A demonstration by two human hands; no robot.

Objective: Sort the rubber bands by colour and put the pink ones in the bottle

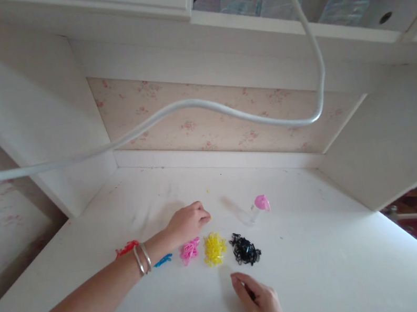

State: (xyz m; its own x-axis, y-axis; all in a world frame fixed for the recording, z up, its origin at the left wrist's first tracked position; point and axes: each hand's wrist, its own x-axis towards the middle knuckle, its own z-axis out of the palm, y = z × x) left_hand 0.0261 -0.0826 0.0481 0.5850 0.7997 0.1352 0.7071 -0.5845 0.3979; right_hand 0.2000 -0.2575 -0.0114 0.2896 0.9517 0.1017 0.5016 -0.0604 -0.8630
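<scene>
The yellow bands [214, 248] are being kept in a small heap on the white bench [330, 263], lying between the pink bands [189, 249] and the black bands [245, 249]. The left hand [187, 222] is being held out from the lower left with the forearm stretched low across the bench. Its fingertips are drawn together just beyond the yellow heap, and it cannot be made out whether anything is being pinched. The right hand [259, 304] is being held near the black heap with its fingers pressed together. A dark sliver between them is too small to identify. Its wrist is being cut off by the bottom edge. The red bands [127, 248] and the blue bands [163, 260] are being partly hidden by the left wrist.
</scene>
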